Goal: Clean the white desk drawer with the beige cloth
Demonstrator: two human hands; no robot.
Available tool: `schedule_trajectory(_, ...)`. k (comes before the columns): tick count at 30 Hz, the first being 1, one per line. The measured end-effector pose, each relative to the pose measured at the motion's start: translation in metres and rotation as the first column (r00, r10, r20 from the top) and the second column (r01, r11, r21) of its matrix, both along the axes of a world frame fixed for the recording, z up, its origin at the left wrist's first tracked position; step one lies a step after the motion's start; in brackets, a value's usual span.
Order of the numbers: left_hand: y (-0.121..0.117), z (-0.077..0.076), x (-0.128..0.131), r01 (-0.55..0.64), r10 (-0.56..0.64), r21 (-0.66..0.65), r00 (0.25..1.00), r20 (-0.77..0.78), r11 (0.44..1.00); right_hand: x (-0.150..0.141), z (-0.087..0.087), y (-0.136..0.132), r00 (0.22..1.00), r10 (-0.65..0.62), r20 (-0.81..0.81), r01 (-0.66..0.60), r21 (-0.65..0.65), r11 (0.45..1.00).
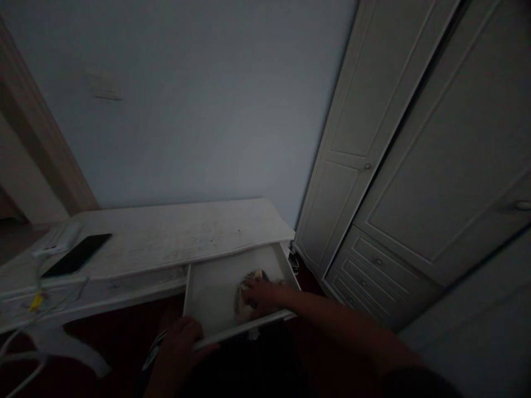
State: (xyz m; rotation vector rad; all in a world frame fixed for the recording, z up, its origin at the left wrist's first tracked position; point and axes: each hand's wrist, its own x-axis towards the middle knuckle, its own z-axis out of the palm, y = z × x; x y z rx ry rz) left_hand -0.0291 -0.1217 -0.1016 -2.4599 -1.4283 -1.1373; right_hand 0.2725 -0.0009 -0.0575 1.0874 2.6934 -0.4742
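Observation:
A white drawer (215, 287) stands pulled out from the table. My left hand (182, 338) grips its front left corner, thumb along the front edge and fingers curled over the side. Inside the drawer, towards its right half, lies a rounded bundle (244, 314) with a light and dark pattern; dim light hides its exact kind. My right hand (260, 294) reaches in over the right side, its fingers bent down on this bundle and closed about its top. The fingertips are partly hidden.
The white table (186, 226) runs along the blue wall. At its left end lie a dark phone or tablet (78, 255), a white power strip (58, 239) and cables with a yellow tag (36, 301). White wardrobes (352, 182) stand at the right.

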Motion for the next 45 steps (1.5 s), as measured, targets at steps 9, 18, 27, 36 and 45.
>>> schedule_trajectory(9, -0.003, -0.003, -0.001, -0.03, 0.031, -0.101, 1.0, 0.003, 0.994, 0.05, 0.008, 0.016, 0.851, -0.493, -0.179, 0.523, 0.208, 0.827)
schedule_trajectory(18, 0.002, 0.005, -0.003, 0.005, -0.005, -0.016, 0.998, -0.058, 1.0, -0.027, -0.002, 0.076, 0.59, -0.708, -0.388, 0.804, 0.199, 0.561)
schedule_trajectory(27, 0.001, -0.002, -0.001, -0.029, 0.027, -0.03, 0.998, -0.058, 0.999, -0.074, -0.01, 0.075, 0.603, -0.582, -0.545, 0.752, 0.146, 0.643)
schedule_trajectory(36, 0.005, -0.012, -0.006, -0.001, 0.014, 0.13, 0.995, -0.103, 0.991, -0.172, -0.018, 0.068, 0.736, -0.335, -0.588, 0.463, 0.077, 0.883)
schedule_trajectory(45, 0.011, -0.02, -0.011, 0.014, 0.04, 0.256, 0.979, -0.201, 0.966, -0.147, -0.03, 0.039, 0.89, -0.053, -0.453, 0.022, -0.073, 0.997)
